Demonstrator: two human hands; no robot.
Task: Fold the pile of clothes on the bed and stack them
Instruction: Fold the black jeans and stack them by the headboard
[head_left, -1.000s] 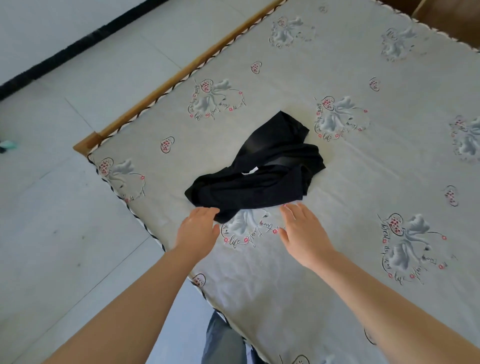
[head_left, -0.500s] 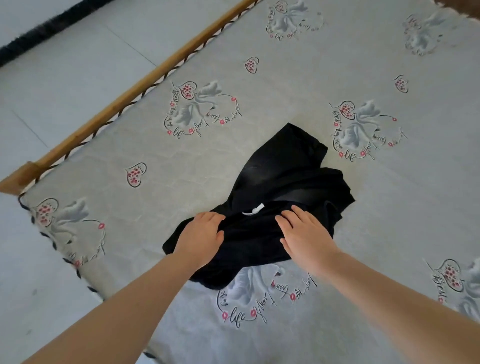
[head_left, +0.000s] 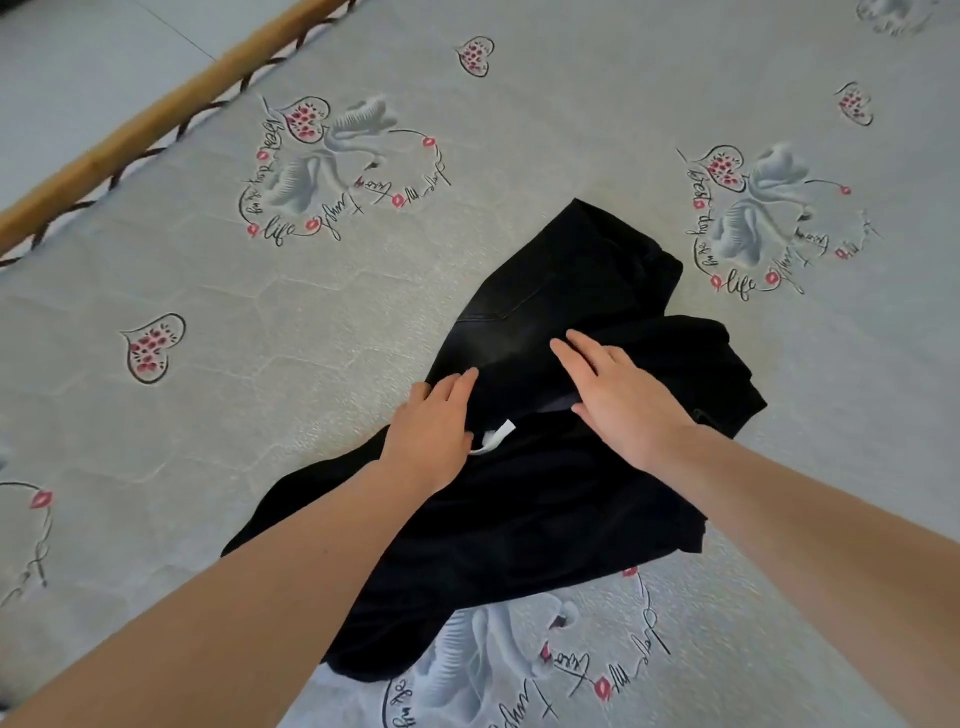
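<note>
Grey mattress cover (head_left: 571, 104) printed with swans and red hearts fills the scene, with a wooden bed rail (head_left: 156, 111) along its far left edge. Near the middle lies a crumpled pile of black clothes (head_left: 519, 519), dark jeans (head_left: 561, 280) showing at its far end. On the pile rests the right hand (head_left: 621, 400), fingers straight and slightly apart. Just left, the left hand (head_left: 431, 431) lies flat, fingers together, beside a small white tag (head_left: 496, 436).

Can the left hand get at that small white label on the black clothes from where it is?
Probably yes. The left hand lies flat on the pile of black clothes, and the small white fabric label shows right beside its thumb side, uncovered. The right hand rests farther right, out of the way.
</note>
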